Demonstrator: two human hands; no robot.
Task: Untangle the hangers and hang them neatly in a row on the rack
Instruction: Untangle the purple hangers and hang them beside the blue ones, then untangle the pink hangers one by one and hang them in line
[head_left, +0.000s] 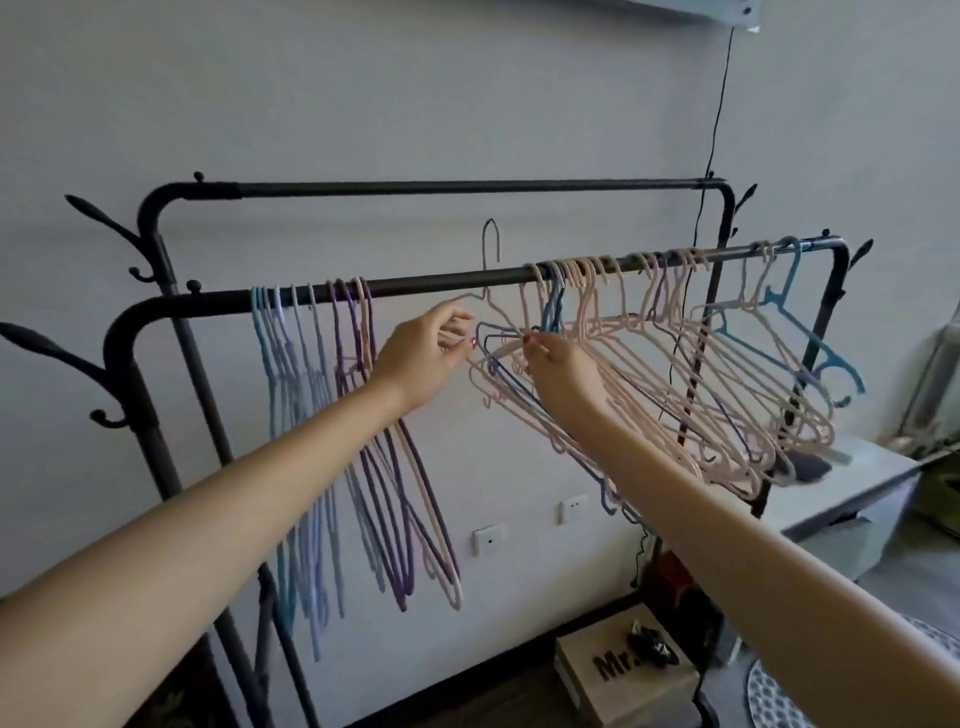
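Pink tangled hangers (649, 374) pinched by both outstretched hands, left (423, 358), right (563, 371), below rack rail (441, 286)

A single view, from a wide-angle camera worn on the person's head. It faces forward and slightly down toward a pale wall (415, 93), close enough that both forearms stretch from the bottom corners to mid-frame. The black clothes rack (447, 283) stands between camera and wall, within arm's reach, its near rail crossing the middle of the picture and its far rail higher up. The rack sits at an angle to the lens: its left end is nearer, its right end farther. Straight lines bow toward the edges. The floor shows only along the bottom right.
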